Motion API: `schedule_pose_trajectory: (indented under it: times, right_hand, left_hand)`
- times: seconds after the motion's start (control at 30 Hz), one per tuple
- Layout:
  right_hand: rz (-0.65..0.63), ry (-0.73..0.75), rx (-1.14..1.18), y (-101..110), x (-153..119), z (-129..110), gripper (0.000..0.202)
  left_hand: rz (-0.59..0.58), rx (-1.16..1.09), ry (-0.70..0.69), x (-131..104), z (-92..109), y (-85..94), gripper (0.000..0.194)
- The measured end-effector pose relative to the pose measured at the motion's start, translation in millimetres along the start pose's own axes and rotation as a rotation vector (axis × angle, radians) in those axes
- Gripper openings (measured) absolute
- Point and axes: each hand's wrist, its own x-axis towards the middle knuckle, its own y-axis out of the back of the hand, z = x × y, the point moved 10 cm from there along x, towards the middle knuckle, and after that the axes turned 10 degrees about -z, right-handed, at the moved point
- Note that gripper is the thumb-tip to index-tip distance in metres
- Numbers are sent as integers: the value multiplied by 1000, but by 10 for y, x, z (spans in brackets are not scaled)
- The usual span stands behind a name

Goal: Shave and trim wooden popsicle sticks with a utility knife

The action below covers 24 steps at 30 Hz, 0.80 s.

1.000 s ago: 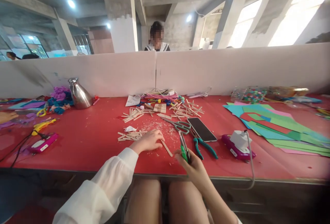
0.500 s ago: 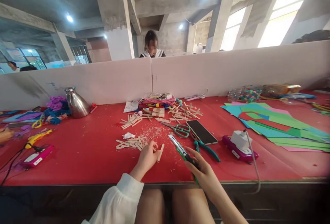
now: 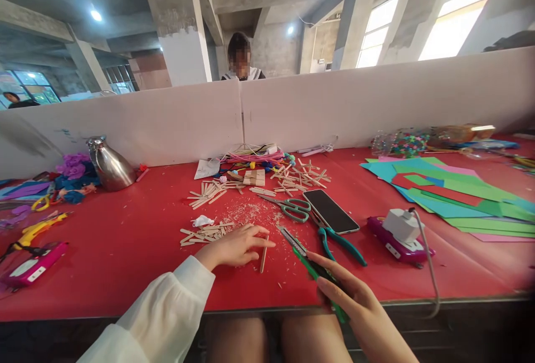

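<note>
My left hand [image 3: 236, 245] reaches over the red table with its fingers stretched apart. A short wooden craft stick [image 3: 263, 258] lies under its fingertips; whether they touch it I cannot tell. In my right hand [image 3: 349, 285] is a green and black utility knife [image 3: 305, 261], its blade out and pointing up and left. Left of my left hand lies a pile of cut sticks [image 3: 203, 235], with a crumpled white tissue [image 3: 203, 221] beside it. Wood shavings [image 3: 251, 213] are scattered beyond my fingers.
Scissors [image 3: 295, 210], teal-handled pliers [image 3: 340, 243] and a phone [image 3: 330, 211] lie beyond my right hand. Further right are a power strip [image 3: 397, 245] with a charger and coloured paper [image 3: 453, 190]. A steel jug [image 3: 109, 165] stands left, before a white partition [image 3: 188, 117].
My left hand has opened from a closed curl and spread over the craft stick, which now stands more upright in view. The knife in my right hand has come slightly nearer to me.
</note>
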Motion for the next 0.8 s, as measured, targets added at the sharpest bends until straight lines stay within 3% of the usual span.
schedule_pose_trajectory:
  times: [0.2,0.3,0.5,0.6,0.8]
  right_hand:
    - [8,-29,-72,-36,-34,77,56]
    - [25,-6,-150,-1,-32,19,57]
    - [-142,57,-210,-139,-59,-147,56]
    - [-135,61,-269,-134,-87,-116,54]
    - [-49,55,-441,-68,-6,-69,42]
  left_hand:
    - [90,13,-13,20,-69,-51,14]
    - [159,17,53,-33,-126,-75,21]
    - [236,-5,103,-113,-112,-119,30]
    - [242,-11,105,-219,-88,-86,34]
    - [-35,14,129,-314,-15,-279,72]
